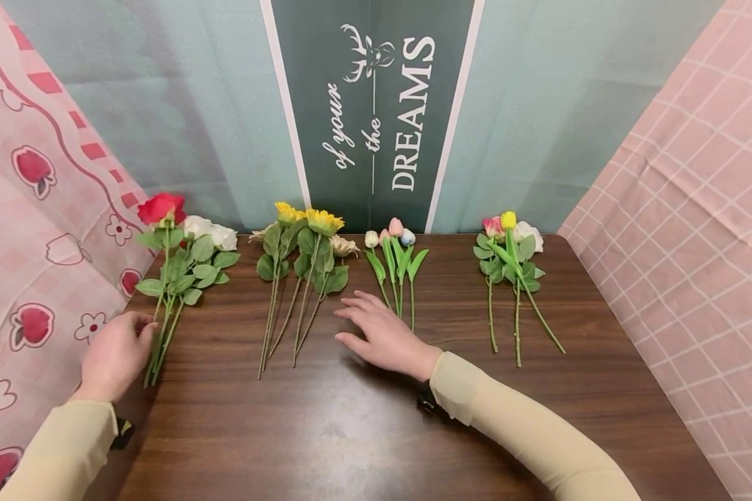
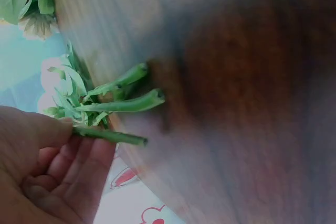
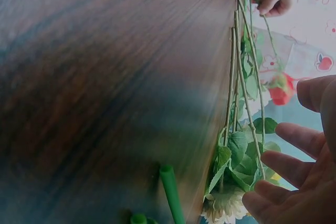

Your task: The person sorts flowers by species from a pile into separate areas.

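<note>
At the left of the head view, my left hand (image 1: 115,355) pinches the stem of a red rose (image 1: 161,209) between thumb and fingers. The left wrist view shows that green stem (image 2: 113,136) raised off the table, its cut end free. White roses (image 1: 212,235) lie beside it, their stems next to the held one. My right hand (image 1: 385,337) hovers with fingers spread, holding nothing, between the sunflowers (image 1: 324,222) and the tulips (image 1: 396,228). In the right wrist view its fingers (image 3: 291,169) overlap the sunflower bunch.
A mixed bunch with a yellow tulip (image 1: 508,220), a pink rose and a white rose lies at the right of the brown wooden table (image 1: 326,431). Printed cloths hang behind and on both sides, including a pink checked cloth (image 1: 695,174).
</note>
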